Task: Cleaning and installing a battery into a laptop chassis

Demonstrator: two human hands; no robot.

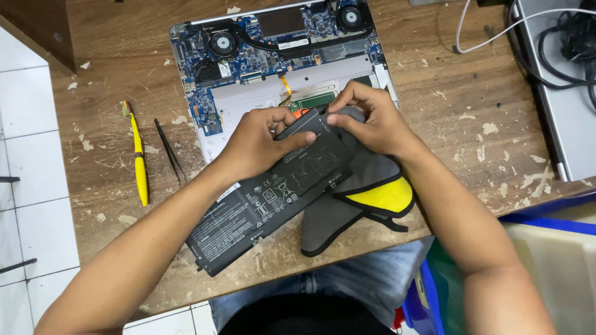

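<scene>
Your left hand (257, 144) and right hand (369, 121) both clamp the flat black battery pack (267, 195) lying diagonally toward the worktop's near edge, below the opened laptop (279, 56). It looks stiff, probably puncture-prone: hold edges, never flex.

— What is the person wearing?
— Both forearms are bare, with no sleeves, watch or gloves showing. The left hand (257, 144) and right hand (372, 121) carry no rings. Lower down: blue denim jeans (366, 279) and a black top (298, 316).
</scene>
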